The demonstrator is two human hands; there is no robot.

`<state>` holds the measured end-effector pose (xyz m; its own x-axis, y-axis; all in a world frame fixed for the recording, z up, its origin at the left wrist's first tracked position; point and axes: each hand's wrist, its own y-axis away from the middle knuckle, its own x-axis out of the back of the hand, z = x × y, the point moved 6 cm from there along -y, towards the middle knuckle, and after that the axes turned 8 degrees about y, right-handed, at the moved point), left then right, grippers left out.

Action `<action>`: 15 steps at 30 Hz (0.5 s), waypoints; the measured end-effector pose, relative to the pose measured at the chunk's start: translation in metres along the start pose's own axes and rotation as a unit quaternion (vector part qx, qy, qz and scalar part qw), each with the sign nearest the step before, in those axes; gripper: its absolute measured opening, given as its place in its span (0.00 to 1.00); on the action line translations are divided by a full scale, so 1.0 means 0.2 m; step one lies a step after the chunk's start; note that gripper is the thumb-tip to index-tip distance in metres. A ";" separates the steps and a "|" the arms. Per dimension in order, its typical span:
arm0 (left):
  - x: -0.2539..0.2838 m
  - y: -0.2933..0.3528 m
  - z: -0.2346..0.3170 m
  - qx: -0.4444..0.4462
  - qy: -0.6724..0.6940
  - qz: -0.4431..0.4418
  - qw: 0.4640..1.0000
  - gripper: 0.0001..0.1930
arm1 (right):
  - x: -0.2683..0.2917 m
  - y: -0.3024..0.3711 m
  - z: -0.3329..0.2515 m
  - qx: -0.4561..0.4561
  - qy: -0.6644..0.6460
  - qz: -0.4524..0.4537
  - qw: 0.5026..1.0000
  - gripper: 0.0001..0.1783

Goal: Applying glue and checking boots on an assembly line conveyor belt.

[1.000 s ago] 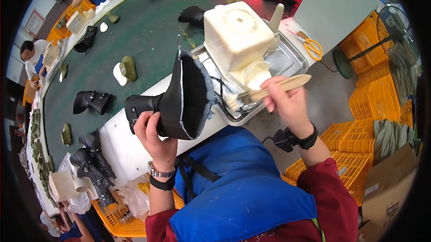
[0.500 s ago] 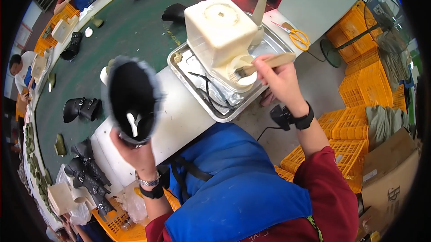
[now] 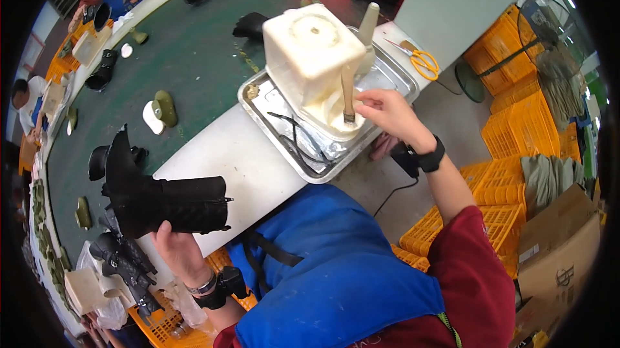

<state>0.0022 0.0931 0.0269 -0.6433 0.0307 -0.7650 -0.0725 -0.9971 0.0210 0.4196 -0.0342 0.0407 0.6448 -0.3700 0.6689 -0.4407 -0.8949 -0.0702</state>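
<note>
My left hand grips a black boot upper, which lies sideways above the white board, its leg opening pointing right. My right hand is beside a flat wooden-handled brush, its fingers loosely curved and apart, seemingly off the handle. Bristles down, the brush stands in the spout opening of a cream plastic glue container. That container sits on a metal tray with dark strips lying in it.
Orange-handled scissors lie right of the tray. On the green conveyor are an olive shoe last, a white insole and black boots. More black boots are at the lower left. Orange crates and a fan stand right; co-workers sit far left.
My left hand has tipped the boot upper from upright onto its side and lowered it. The brush has gone from my right hand's grip to standing in the container's spout.
</note>
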 end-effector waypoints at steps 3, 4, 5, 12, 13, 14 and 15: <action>0.01 0.02 0.01 0.013 -0.003 0.000 1.000 0.24 | 0.02 0.11 -0.05 0.002 0.011 0.099 0.995 0.10; 0.05 0.03 0.00 0.022 -0.048 0.064 0.997 0.22 | -0.04 0.16 -0.06 -0.031 -0.048 0.081 0.995 0.09; 0.11 0.06 0.01 0.026 -0.094 0.169 0.981 0.21 | -0.10 0.21 -0.11 -0.031 -0.043 0.047 0.998 0.09; 0.08 0.14 0.08 -0.052 -0.041 0.056 0.996 0.24 | -0.98 0.46 -0.45 0.020 -0.197 -0.345 0.917 0.11; 0.10 0.16 0.11 -0.057 -0.051 0.065 0.995 0.25 | -1.04 0.47 -0.49 0.038 -0.187 -0.366 0.911 0.12; 0.14 0.18 0.14 -0.046 -0.078 0.073 0.993 0.25 | -1.09 0.47 -0.52 0.041 -0.179 -0.383 0.905 0.14; 0.18 0.21 0.17 -0.056 -0.062 0.063 0.995 0.26 | -1.13 0.47 -0.57 0.083 -0.179 -0.394 0.898 0.15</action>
<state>-0.0504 0.0549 0.0231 -0.7313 -0.0931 -0.6756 0.0947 -0.9949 0.0346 0.1616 -0.0064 -0.0330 0.8877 0.3650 0.2805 0.3210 -0.9276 0.1911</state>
